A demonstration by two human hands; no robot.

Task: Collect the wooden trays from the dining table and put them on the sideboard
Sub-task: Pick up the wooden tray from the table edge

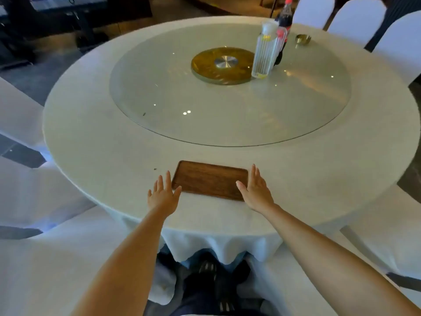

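A dark wooden tray [208,179], rectangular with rounded corners, lies flat near the front edge of the round dining table [95,137], which has a white cloth. My left hand [163,193] is open, fingers spread, at the tray's left end, its thumb close to the near left corner. My right hand [256,189] is open at the tray's right end, thumb over the near right corner. Neither hand holds the tray. No sideboard is in view.
A glass turntable [182,103] with a brass hub [223,65] fills the table's middle. On it stand a clear pitcher [264,55] and a cola bottle [286,17]; a small brass bowl [303,39] sits beyond. White-covered chairs [355,17] ring the table, some beside my arms.
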